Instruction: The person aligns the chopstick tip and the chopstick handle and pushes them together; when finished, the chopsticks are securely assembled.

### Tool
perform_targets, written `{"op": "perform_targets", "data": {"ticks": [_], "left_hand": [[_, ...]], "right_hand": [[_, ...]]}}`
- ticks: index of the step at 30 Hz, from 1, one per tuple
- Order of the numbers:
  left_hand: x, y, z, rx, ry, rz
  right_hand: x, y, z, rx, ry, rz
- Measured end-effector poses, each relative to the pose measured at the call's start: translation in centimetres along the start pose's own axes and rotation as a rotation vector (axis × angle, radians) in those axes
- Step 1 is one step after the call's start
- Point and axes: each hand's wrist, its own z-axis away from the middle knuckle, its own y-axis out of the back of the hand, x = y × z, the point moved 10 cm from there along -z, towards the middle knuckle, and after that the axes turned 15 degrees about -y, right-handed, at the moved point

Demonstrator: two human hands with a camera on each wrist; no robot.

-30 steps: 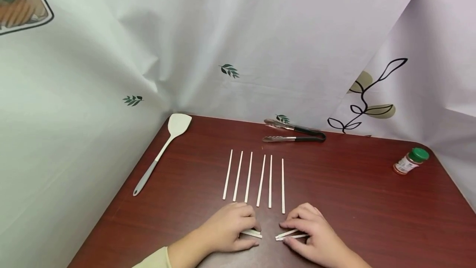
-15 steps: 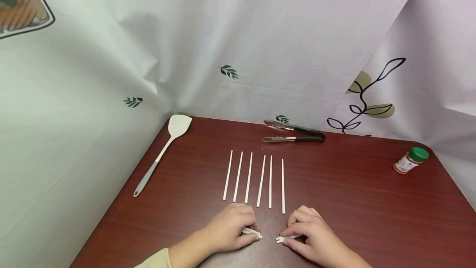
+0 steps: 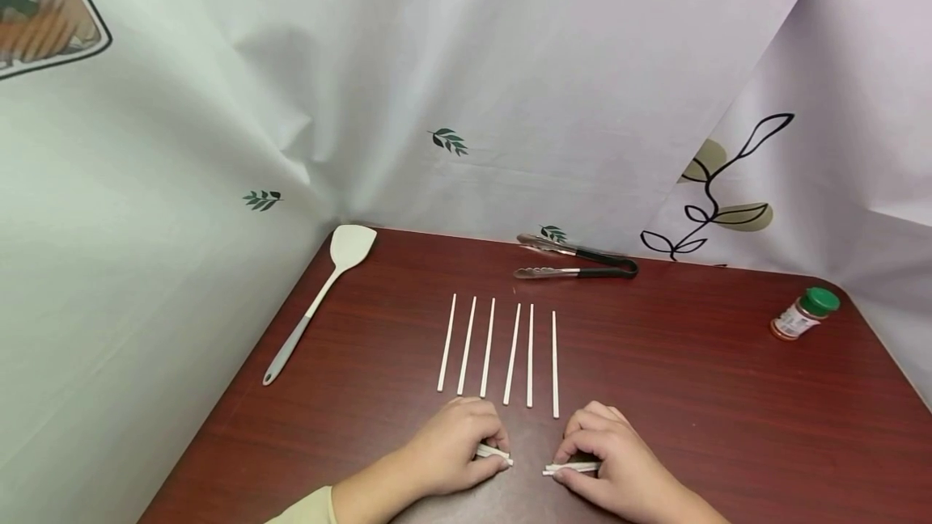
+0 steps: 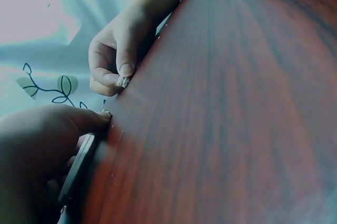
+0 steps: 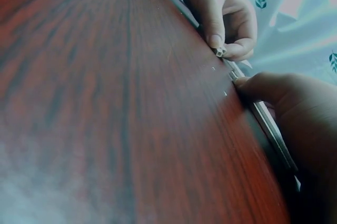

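Note:
My left hand [image 3: 460, 445] pinches a small bundle of white chopsticks [image 3: 493, 452] low at the table's near side. Most of that bundle is hidden under the palm; its squared ends [image 5: 220, 52] show between thumb and finger in the right wrist view. Facing it across a short gap, my right hand [image 3: 610, 453] pinches a second bundle of chopsticks [image 3: 579, 467] between thumb and fingertips. Those sticks lie side by side, their ends pointing left toward the other bundle. Beyond both hands, several single chopsticks [image 3: 530, 358] lie spaced out in a row on the tabletop.
A white spatula [image 3: 320, 295] with a grey handle lies along the left edge of the dark red table [image 3: 677, 362]. Metal tongs [image 3: 582, 272] with black handles rest at the back. A green-capped spice jar [image 3: 803, 315] stands far right. White printed sheeting [image 3: 568, 87] surrounds the table.
Thumbs and fingers of both hands have closed in on their bundles. The right bundle's splayed sticks have drawn together and straightened. The row of single chopsticks has stayed put.

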Motion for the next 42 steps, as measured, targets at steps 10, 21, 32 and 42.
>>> {"op": "perform_targets", "data": {"ticks": [10, 21, 32, 42], "left_hand": [[-0.2, -0.2, 0.0, -0.003, 0.033, 0.034], [-0.3, -0.2, -0.1, 0.001, 0.059, 0.079], [0.1, 0.1, 0.1, 0.070, -0.008, -0.008], [1.3, 1.1, -0.4, 0.187, -0.149, 0.026]], "right_hand": [[0.0, -0.2, 0.0, -0.019, -0.007, 0.036], [0.6, 0.0, -0.2, -0.005, -0.117, 0.063], [-0.6, 0.5, -0.2, 0.047, 0.055, -0.017], [-3.2, 1.4, -0.4, 0.093, 0.251, -0.147]]}}
